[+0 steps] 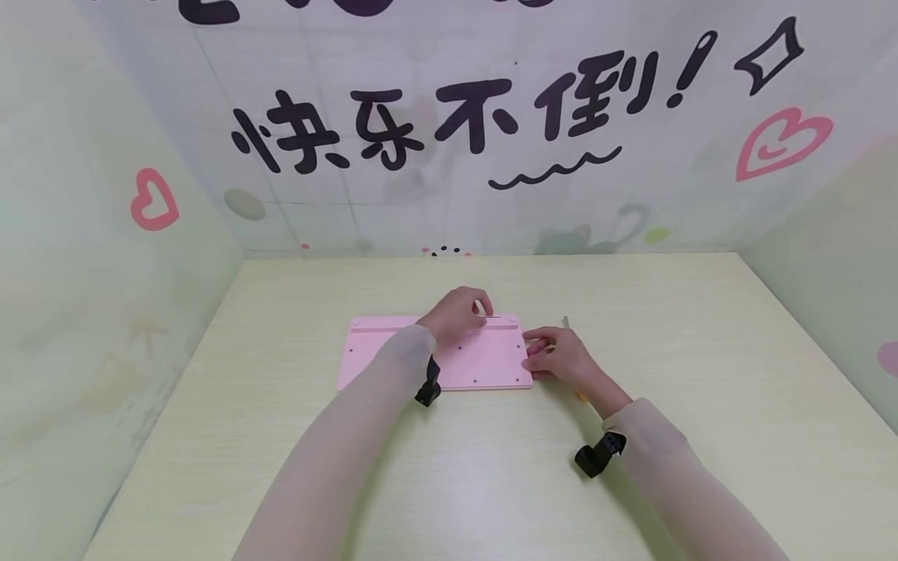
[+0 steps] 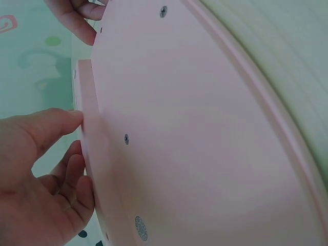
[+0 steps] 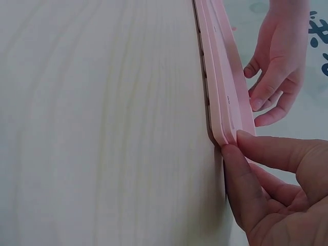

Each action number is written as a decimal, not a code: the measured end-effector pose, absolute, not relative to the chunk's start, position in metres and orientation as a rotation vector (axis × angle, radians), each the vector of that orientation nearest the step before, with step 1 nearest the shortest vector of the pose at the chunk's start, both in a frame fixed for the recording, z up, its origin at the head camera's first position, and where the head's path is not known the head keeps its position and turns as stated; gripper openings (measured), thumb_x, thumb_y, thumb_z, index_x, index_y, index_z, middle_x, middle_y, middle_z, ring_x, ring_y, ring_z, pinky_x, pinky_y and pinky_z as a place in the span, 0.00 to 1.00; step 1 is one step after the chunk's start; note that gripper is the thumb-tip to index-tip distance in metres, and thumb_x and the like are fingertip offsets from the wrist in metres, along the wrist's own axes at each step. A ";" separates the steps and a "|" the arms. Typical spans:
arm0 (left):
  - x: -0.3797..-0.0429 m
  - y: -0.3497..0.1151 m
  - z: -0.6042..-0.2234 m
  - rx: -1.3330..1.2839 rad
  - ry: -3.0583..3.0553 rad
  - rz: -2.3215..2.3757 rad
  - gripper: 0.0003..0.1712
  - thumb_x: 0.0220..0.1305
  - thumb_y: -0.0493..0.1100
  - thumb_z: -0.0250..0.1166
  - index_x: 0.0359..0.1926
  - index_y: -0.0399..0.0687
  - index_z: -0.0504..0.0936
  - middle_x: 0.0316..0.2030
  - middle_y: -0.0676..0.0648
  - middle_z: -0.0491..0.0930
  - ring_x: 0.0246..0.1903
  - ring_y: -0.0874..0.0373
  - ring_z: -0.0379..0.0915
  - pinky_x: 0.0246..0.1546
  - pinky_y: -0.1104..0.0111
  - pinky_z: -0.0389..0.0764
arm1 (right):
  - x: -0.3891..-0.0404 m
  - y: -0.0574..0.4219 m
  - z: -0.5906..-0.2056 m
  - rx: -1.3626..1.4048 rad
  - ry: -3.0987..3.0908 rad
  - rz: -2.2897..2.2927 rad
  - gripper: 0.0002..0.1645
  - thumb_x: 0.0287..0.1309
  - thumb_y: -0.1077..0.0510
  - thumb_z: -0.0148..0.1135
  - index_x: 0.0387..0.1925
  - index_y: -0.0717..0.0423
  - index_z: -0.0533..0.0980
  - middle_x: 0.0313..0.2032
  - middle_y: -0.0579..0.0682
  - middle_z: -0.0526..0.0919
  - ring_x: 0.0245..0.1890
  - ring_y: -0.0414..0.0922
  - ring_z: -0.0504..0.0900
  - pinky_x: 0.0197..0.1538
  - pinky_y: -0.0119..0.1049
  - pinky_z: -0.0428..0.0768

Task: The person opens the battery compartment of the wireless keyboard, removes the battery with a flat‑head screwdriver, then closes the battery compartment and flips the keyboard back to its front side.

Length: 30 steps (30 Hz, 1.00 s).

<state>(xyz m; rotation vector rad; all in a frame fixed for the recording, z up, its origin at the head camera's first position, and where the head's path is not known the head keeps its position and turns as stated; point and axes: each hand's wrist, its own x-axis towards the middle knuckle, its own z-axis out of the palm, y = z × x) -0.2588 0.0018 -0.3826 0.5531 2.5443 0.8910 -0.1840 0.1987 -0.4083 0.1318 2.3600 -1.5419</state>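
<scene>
A pink keyboard (image 1: 491, 360) lies face down, showing its screwed back and a raised ridge along the far edge. My left hand (image 1: 456, 312) reaches over it. In the left wrist view the thumb (image 2: 69, 122) and bent fingers of that hand touch the ridge, a gap showing between them. At the keyboard's right side, my right hand (image 1: 560, 357) pinches the edge near the corner; its thumb (image 3: 271, 148) and forefinger meet there in the right wrist view. Whether the left fingertips grip anything, I cannot tell.
Behind the right hand a thin grey tip (image 1: 565, 321) sticks out, and a small orange piece (image 1: 581, 396) shows beneath the right wrist. The pale wooden table (image 1: 477, 475) backs onto a printed wall sheet (image 1: 421, 210). A black camera (image 1: 599, 454) sits on the right wrist.
</scene>
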 end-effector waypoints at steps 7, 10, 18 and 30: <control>-0.257 0.001 -0.379 0.558 2.540 0.874 0.08 0.61 0.36 0.60 0.42 0.49 0.79 0.38 0.49 0.73 0.39 0.55 0.66 0.40 0.68 0.68 | -0.183 0.198 -0.407 0.122 2.353 -1.554 0.29 0.48 0.71 0.65 0.55 0.68 0.69 0.37 0.59 0.74 0.28 0.44 0.77 0.33 0.37 0.81; -0.256 0.002 -0.377 0.545 2.542 0.859 0.08 0.60 0.37 0.61 0.42 0.48 0.79 0.39 0.49 0.73 0.39 0.55 0.66 0.41 0.67 0.68 | -0.183 0.197 -0.407 0.120 2.355 -1.557 0.29 0.48 0.71 0.65 0.55 0.68 0.69 0.37 0.59 0.74 0.28 0.44 0.77 0.33 0.37 0.81; -0.253 0.006 -0.375 0.519 2.587 0.808 0.07 0.59 0.38 0.63 0.40 0.49 0.79 0.37 0.50 0.73 0.38 0.56 0.67 0.41 0.67 0.69 | -0.183 0.197 -0.408 0.128 2.357 -1.559 0.29 0.48 0.72 0.65 0.54 0.68 0.69 0.36 0.59 0.75 0.28 0.44 0.77 0.33 0.37 0.81; -0.246 0.013 -0.372 0.483 2.624 0.707 0.08 0.63 0.40 0.59 0.43 0.49 0.77 0.48 0.46 0.68 0.47 0.52 0.61 0.50 0.62 0.66 | -0.183 0.197 -0.408 0.135 2.367 -1.550 0.29 0.48 0.71 0.64 0.54 0.68 0.69 0.36 0.59 0.74 0.28 0.44 0.77 0.33 0.37 0.81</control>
